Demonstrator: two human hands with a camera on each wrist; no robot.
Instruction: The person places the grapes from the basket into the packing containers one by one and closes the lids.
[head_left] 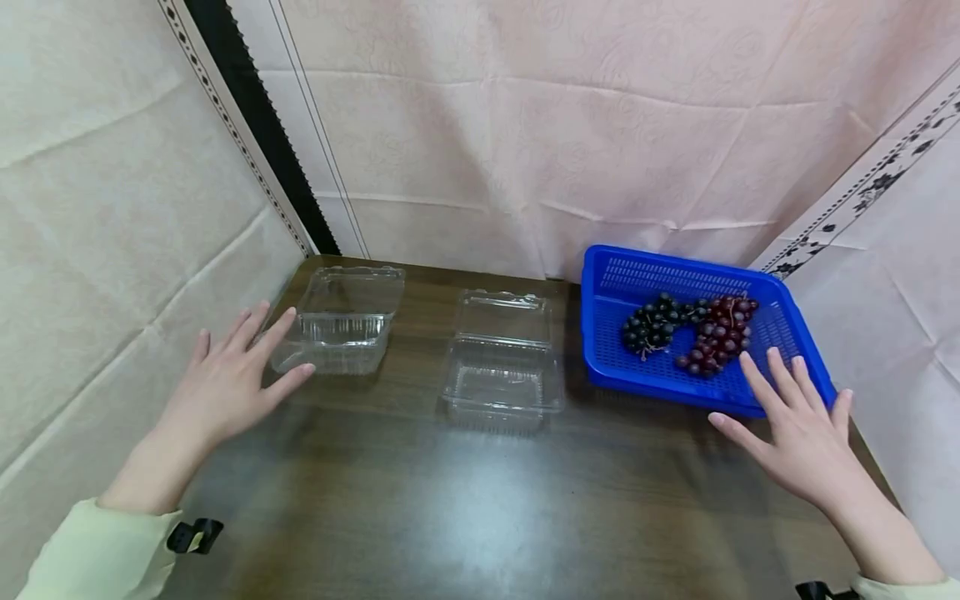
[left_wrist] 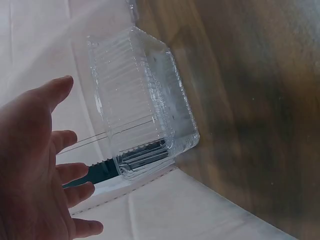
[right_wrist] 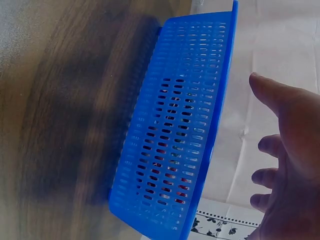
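Note:
My left hand (head_left: 232, 375) hovers open with spread fingers just left of a clear plastic clamshell box (head_left: 341, 321) at the table's back left. In the left wrist view that hand (left_wrist: 37, 160) is close to the ribbed box (left_wrist: 145, 115) without touching it. A second clear clamshell (head_left: 502, 358) lies open in the middle. My right hand (head_left: 795, 421) is open above the near right corner of a blue slotted basket (head_left: 611, 287), which holds a dark grape bunch (head_left: 656, 327) and a red grape bunch (head_left: 720, 333). The right wrist view has the basket wall (right_wrist: 175, 135) beside the hand (right_wrist: 287, 165).
The dark wooden table (head_left: 465, 500) stands in a corner hung with pale pink and cream cloth (head_left: 525, 125). Walls close in on the left, back and right. Bare tabletop lies in front of the boxes.

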